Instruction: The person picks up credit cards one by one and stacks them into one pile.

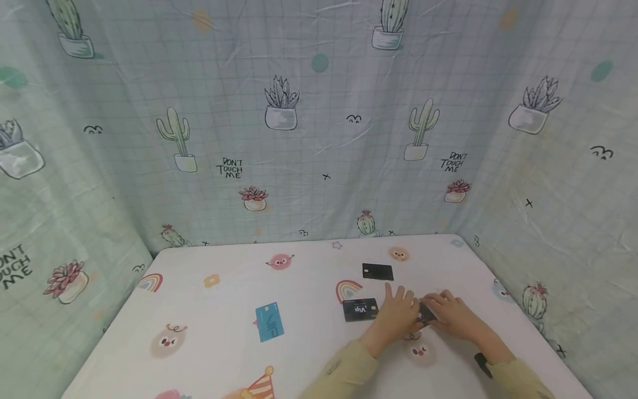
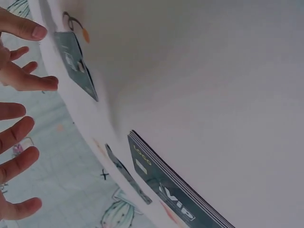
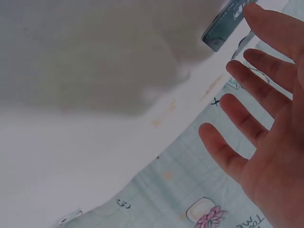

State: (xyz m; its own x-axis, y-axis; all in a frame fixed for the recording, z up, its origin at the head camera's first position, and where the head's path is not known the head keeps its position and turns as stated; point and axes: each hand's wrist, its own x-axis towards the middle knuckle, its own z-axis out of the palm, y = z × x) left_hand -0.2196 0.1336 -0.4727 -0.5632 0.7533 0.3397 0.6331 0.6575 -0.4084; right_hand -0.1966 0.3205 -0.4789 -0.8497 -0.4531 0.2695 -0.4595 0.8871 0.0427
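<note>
On the white table (image 1: 219,316), toward its right edge, a dark card (image 1: 426,316) was laid flat between two hands, its printed face partly covered by fingers. By the left hand (image 1: 396,316) the left end was hidden, and by the right hand (image 1: 456,317) the opposite end was met or nearly met. Neither hand was clenched: in both wrist views the fingers were seen spread and loosely extended, with nothing gripped, though whether the card was actually touched by every near fingertip could not be told. Just left of the left hand, a pile of cards (image 1: 361,310) marked "Vip" was set down (its layered edge was shown clearly only from the left wrist), and past it, toward the far edge, a single black card (image 1: 377,271) was left lying. A blue card (image 1: 269,322) was placed well apart from these, nearer the table's left edge. The step in hand was judged to be the squaring or taking up of the dark card, with the gathering of cards at most partly done, since loose ones were left about. For the next move, a pinch at the thin edges seemed to be called for, as little purchase would be given by so flat a thing.
</note>
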